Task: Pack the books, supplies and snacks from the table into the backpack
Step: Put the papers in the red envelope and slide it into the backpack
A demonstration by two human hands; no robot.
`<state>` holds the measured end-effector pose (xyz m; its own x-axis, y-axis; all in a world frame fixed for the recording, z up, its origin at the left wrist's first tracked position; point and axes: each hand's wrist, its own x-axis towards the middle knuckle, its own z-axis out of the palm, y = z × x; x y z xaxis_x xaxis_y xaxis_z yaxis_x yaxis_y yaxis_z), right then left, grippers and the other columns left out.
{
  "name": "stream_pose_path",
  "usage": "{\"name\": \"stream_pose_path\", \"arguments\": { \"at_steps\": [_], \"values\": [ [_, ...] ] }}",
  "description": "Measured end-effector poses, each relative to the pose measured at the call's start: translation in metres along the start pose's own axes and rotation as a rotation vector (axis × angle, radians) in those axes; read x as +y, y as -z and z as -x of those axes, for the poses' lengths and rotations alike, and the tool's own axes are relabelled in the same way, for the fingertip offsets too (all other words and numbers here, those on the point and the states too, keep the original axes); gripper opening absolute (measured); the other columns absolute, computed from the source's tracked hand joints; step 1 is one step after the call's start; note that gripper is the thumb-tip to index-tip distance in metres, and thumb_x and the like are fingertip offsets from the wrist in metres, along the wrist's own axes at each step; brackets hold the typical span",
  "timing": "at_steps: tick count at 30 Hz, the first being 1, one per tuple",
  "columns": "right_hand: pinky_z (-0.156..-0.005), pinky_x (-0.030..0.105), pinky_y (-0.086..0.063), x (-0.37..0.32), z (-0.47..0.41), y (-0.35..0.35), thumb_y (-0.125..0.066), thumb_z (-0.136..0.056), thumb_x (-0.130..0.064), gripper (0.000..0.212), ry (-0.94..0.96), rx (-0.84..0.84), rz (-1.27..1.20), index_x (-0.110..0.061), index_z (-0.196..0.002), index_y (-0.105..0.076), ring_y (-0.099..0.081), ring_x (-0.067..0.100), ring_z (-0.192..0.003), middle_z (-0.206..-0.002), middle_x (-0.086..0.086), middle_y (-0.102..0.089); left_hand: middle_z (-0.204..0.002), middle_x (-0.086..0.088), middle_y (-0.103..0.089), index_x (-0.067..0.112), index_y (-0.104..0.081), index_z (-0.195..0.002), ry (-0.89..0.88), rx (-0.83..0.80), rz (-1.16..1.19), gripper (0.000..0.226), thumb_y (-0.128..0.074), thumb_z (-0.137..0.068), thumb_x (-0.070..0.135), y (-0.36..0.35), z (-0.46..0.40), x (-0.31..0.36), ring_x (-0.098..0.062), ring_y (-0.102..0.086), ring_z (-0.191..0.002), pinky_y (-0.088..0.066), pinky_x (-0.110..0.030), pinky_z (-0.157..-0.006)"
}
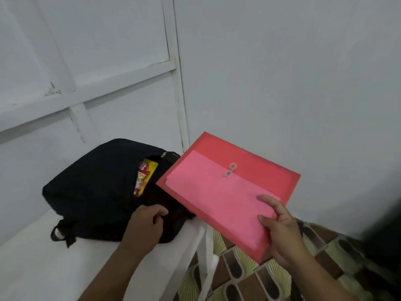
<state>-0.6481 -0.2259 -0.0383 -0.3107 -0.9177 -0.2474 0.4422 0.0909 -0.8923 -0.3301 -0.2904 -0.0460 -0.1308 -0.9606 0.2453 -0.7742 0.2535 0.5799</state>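
Red folder (pixel 230 192) pinched at its near corner by your right hand (pixel 282 231), airborne; far corner aims left at backpack (pixel 93 187) mouth; left hand (pixel 145 227) grips the opening's edge on the tabletop (pixel 43 268).

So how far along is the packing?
A snack packet already sits inside the open backpack. In hand: the right hand holds a red folder beside the opening, while the left hand grips the backpack's edge. The folder still has to go in; nothing else to pack shows here.
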Motion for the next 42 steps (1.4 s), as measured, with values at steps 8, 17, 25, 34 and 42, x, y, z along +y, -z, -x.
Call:
{"name": "stream_pose_path", "arguments": {
  "at_steps": [8,17,25,34,42],
  "values": [
    [-0.096,0.051,-0.054,0.001,0.004,0.012,-0.051,-0.091,0.015,0.045,-0.007,0.109,-0.019,-0.017,-0.118,-0.069,-0.057,0.029,-0.114,-0.127,-0.007,-0.053,-0.120,0.005,-0.058,0.035,-0.062,-0.115,0.025,-0.327,-0.758,0.036,-0.061,-0.085,0.055,-0.009,-0.059,-0.002,-0.019,-0.051,-0.116,-0.039,-0.037,-0.095],
    [-0.070,0.032,-0.061,0.001,0.041,0.012,-0.051,-0.089,0.017,0.044,-0.011,0.131,-0.019,-0.013,-0.116,-0.068,-0.060,0.028,-0.104,-0.125,-0.001,-0.054,-0.077,-0.012,-0.066,0.007,-0.065,-0.096,0.017,0.204,-0.172,0.006,-0.062,-0.094,0.012,0.046,-0.088,0.004,-0.029,-0.059,-0.064,-0.045,-0.027,-0.064],
    [-0.073,0.038,-0.060,0.012,0.059,-0.022,-0.056,-0.090,0.011,0.049,-0.020,-0.019,0.240,-0.031,-0.107,-0.073,-0.067,0.028,-0.100,-0.127,0.001,-0.057,-0.123,-0.012,-0.052,0.014,-0.075,-0.081,-0.252,0.279,-0.453,0.031,-0.060,-0.074,-0.011,0.085,-0.092,-0.001,-0.037,-0.059,-0.088,-0.043,-0.044,-0.064],
    [-0.065,0.027,-0.060,-0.027,0.059,-0.065,-0.052,-0.089,0.012,0.049,0.007,-0.076,0.462,-0.027,-0.114,-0.067,-0.066,0.019,-0.091,-0.113,-0.005,-0.060,-0.134,-0.016,-0.045,0.006,-0.064,-0.085,-0.312,0.081,-0.916,0.051,-0.091,-0.042,0.005,0.095,-0.087,-0.008,-0.035,-0.043,-0.093,-0.029,-0.042,-0.066],
    [-0.073,0.037,-0.062,-0.054,0.037,-0.088,-0.048,-0.084,0.009,0.050,0.008,-0.128,0.693,-0.026,-0.114,-0.067,-0.067,0.022,-0.089,-0.107,0.000,-0.064,-0.151,-0.008,-0.034,0.029,-0.072,-0.100,-0.346,-0.239,-1.173,0.020,-0.061,-0.083,0.026,0.054,-0.081,-0.018,-0.038,-0.036,-0.123,-0.043,-0.044,-0.079]
  ]
}}
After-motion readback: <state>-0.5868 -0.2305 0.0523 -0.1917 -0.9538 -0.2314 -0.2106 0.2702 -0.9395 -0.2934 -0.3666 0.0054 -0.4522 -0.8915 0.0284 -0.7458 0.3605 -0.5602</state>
